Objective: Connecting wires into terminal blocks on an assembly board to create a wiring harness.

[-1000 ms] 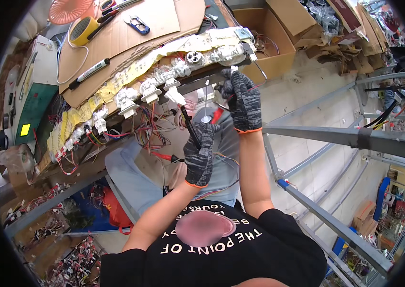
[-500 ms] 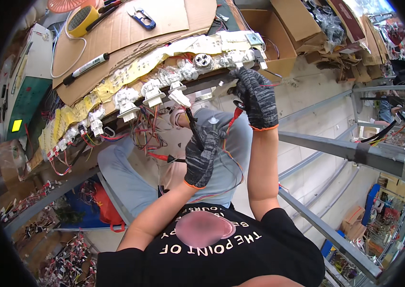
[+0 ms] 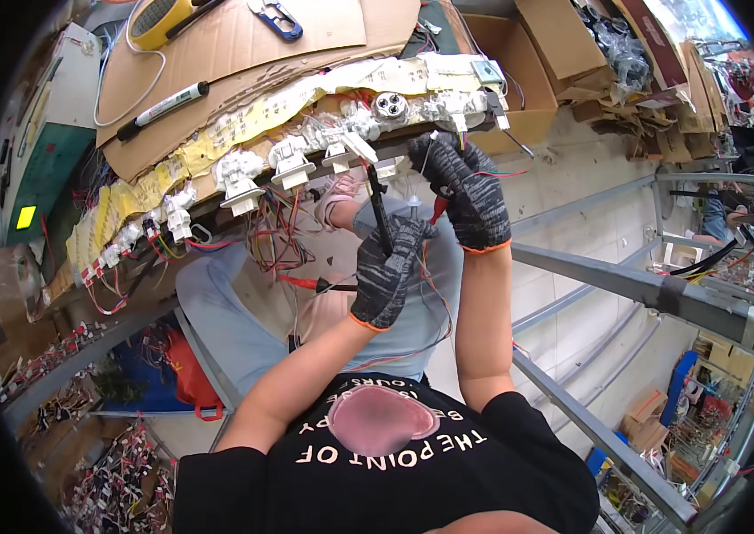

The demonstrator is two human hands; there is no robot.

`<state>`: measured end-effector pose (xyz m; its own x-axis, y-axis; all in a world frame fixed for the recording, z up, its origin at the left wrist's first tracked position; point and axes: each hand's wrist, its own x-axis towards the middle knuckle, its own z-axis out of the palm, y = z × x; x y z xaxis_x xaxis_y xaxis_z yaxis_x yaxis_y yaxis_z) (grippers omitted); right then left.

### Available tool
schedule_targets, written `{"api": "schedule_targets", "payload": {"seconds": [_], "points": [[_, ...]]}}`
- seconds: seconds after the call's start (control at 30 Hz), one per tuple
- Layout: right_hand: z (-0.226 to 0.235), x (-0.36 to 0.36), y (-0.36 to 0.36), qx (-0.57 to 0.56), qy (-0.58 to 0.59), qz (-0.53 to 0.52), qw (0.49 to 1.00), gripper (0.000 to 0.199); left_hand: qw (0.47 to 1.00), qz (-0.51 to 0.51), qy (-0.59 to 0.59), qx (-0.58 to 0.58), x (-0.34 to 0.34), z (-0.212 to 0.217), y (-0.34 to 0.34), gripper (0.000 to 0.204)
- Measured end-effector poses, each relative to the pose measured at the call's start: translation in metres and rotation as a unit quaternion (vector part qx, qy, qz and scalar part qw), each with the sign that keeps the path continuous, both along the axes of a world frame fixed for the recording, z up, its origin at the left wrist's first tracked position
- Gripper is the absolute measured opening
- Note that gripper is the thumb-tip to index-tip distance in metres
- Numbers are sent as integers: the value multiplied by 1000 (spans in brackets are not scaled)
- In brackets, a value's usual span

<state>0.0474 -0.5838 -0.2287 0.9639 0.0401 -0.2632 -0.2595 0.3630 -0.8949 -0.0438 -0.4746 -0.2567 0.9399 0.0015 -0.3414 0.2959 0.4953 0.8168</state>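
Observation:
My left hand [image 3: 390,274], in a dark grey knitted glove, is closed round a black sleeved cable [image 3: 379,206]. A white connector [image 3: 359,149] at the cable's top end reaches the row of white connectors [image 3: 290,162] along the bench edge. My right hand [image 3: 466,191], gloved alike, has its fingers bent together just below the right part of that row. A red probe-like piece [image 3: 439,210] sticks out under its palm. What its fingertips pinch is mostly hidden; thin red and green wires [image 3: 506,172] run out beside it. Another red-and-black probe [image 3: 306,282] hangs left of my left hand.
On the bench lie cardboard [image 3: 252,62], a marker [image 3: 163,109] and blue snips [image 3: 277,20]. At left stands a green box [image 3: 48,178] with a lit display. Loose wires [image 3: 279,236] dangle under the bench. Metal frame bars [image 3: 626,278] cross at right; a cardboard box [image 3: 519,80] stands behind.
My left hand has moved up and right, bringing the cable's white connector up to the connector row. My right hand has shifted slightly left and down. The bench appears shifted in view.

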Motion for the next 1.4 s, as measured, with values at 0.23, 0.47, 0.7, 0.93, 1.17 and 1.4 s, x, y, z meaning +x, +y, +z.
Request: {"api": "schedule_targets", "payload": {"seconds": [0.23, 0.47, 0.7, 0.93, 1.17, 1.4], "points": [[11, 4, 4, -2, 26, 24, 999, 26, 1000, -19, -1, 2, 6, -1, -1, 18], [7, 10, -1, -94, 49, -37, 994, 17, 983, 108, -44, 145, 12, -16, -14, 22], [10, 13, -1, -122, 83, -55, 988, 21, 989, 69, -33, 129, 3, -9, -12, 27], [18, 13, 4, -140, 89, -64, 984, 23, 978, 75, -69, 180, 2, -6, -9, 42], [14, 11, 14, -106, 68, -104, 987, 19, 893, 125, -237, 363, -1, -1, -2, 61], [18, 15, 15, -175, 27, -93, 980, 19, 863, 37, -263, 429, 5, 15, 13, 29]]}}
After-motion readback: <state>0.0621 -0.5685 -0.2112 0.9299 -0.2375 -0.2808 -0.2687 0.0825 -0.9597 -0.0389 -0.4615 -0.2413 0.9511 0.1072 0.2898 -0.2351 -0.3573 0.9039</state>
